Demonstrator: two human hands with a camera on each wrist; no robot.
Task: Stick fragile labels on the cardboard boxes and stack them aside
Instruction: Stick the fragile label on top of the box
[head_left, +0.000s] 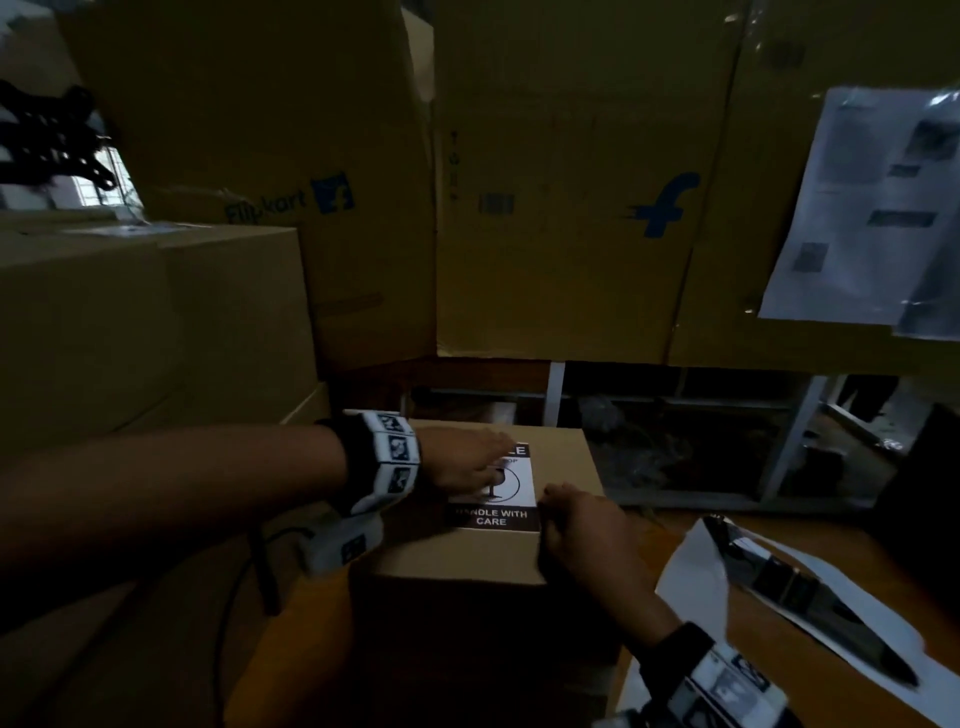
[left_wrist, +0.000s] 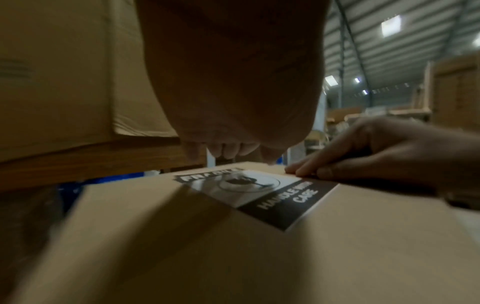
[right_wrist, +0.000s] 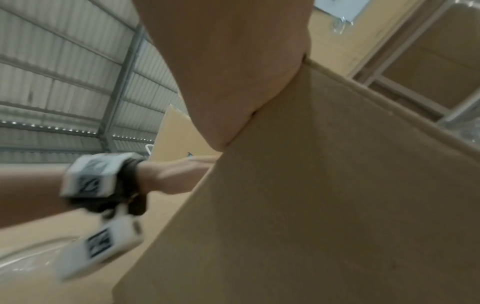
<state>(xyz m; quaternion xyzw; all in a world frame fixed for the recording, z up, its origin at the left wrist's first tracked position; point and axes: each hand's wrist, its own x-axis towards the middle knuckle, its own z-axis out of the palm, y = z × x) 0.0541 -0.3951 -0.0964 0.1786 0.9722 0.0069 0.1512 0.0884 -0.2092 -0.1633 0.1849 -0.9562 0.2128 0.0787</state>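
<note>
Label (head_left: 498, 491) lying flat on the top face of the small cardboard box (head_left: 483, 551), toward its far half, with the black "HANDLE WITH CARE" band nearest the person. The left hand (head_left: 465, 465) rests over the label's upper left part with its fingers laid out fairly straight, pressing rather than gripping. The right hand (head_left: 582, 522) sits at the label's right edge; in the left wrist view its fingertips (left_wrist: 302, 170) lie together and low on that edge, touching the paper without curling round anything. The right wrist view shows only the heel of that hand against the box's side, so it adds nothing about the fingers.

The step in hand looks like smoothing the label down. To do it well, the person would likely keep the left hand steady as an anchor and sweep the right fingertips from the middle outward to each edge, so no air or crease is trapped, then press the corners firmly, the near band included. The box seems light, so pressure should go straight down to avoid sliding it.

Larger boxes (head_left: 156, 332) stand just to the left, a likely place for stacking. White backing paper (head_left: 696, 577) lies on the table (head_left: 831, 540) to the right
</note>
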